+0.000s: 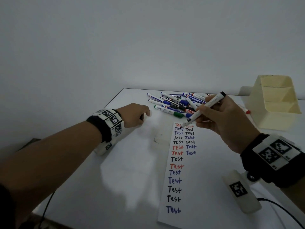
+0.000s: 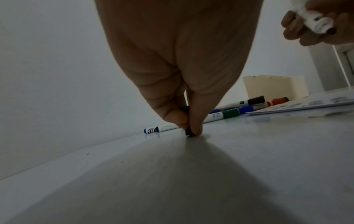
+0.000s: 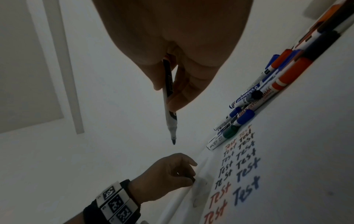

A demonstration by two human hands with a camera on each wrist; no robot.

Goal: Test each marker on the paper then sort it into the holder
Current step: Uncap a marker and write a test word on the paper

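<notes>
White marker sits pinched in your right hand, tip above the paper; your left hand pinches its black cap.

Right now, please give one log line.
right hand: holds uncapped marker above paper | left hand: pinches cap | holder: empty

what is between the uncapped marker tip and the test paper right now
Nothing visible. The marker in the right hand hangs tip down over the top rows of the paper, with only air beneath. The left hand pinches the cap off to the side.
</notes>
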